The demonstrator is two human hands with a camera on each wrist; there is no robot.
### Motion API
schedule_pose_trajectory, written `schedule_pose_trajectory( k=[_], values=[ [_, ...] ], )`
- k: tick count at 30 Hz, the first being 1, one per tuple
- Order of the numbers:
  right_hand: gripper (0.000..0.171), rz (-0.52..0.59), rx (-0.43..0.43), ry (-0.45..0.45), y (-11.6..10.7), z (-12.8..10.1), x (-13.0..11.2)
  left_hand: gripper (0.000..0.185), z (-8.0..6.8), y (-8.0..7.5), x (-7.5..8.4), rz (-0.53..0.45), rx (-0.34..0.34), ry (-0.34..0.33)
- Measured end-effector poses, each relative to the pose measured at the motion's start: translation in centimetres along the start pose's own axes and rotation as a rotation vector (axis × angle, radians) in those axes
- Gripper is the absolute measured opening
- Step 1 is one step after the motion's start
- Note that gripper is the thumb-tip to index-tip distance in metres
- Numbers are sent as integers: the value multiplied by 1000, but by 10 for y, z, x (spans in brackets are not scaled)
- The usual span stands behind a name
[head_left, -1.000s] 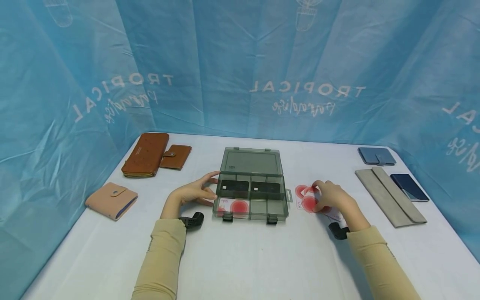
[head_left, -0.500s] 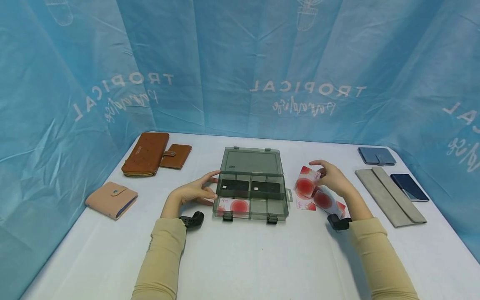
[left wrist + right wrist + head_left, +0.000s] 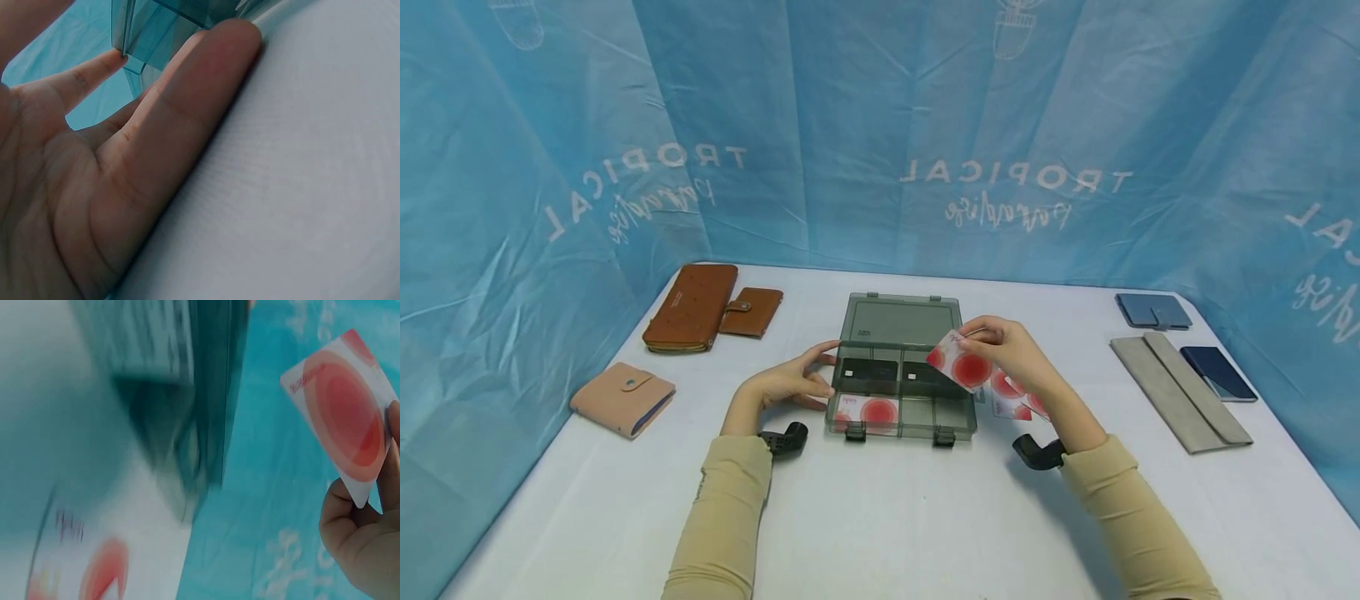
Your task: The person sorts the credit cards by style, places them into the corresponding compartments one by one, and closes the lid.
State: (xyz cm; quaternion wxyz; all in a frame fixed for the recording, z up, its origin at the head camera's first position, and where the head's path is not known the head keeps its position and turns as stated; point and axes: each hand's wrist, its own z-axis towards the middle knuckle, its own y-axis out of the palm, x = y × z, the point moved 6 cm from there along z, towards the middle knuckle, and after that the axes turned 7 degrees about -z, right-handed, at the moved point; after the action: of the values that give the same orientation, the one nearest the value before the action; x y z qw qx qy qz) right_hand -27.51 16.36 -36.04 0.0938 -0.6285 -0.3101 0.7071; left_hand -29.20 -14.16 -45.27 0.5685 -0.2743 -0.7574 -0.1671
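Note:
My right hand (image 3: 1011,350) pinches a white card with red circles (image 3: 972,369) by its edge, held tilted over the right side of a green see-through compartment box (image 3: 937,432). In the right wrist view the card (image 3: 340,409) shows thumb and fingers at one corner. The box lies with its lid (image 3: 904,321) folded back. Black cards (image 3: 869,372) lie in its two rear compartments, and a red-and-white card (image 3: 867,411) in the front left one. My left hand (image 3: 786,383) touches the box's left side with extended fingers; the left wrist view shows a fingertip at the box edge (image 3: 119,37).
More red-and-white cards (image 3: 1011,398) lie right of the box, partly behind my right wrist. Brown wallets (image 3: 692,308) and a tan wallet (image 3: 623,400) lie at left. A blue wallet (image 3: 1153,312), a grey envelope pouch (image 3: 1180,396) and a navy holder (image 3: 1217,372) lie at right.
My right hand has picked up a card from the loose cards on the right and carried it left over the box. My left hand has stayed at the box.

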Motion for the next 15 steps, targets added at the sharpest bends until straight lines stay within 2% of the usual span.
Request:
schedule_pose_trajectory(
  k=[3,6,11,15],
  values=[
    [23,-49,-45,-82,19,2,-10,94,1,1,0,-6,2,3],
    [19,-147,-91,-135,37,2,-13,94,1,2,-1,-16,-6,10],
    [16,-323,-144,-178,62,1,-10,93,0,2,-1,-17,-4,8],
    [11,-448,-141,-184,73,-1,-9,92,0,1,0,-14,-1,9]
  ],
)
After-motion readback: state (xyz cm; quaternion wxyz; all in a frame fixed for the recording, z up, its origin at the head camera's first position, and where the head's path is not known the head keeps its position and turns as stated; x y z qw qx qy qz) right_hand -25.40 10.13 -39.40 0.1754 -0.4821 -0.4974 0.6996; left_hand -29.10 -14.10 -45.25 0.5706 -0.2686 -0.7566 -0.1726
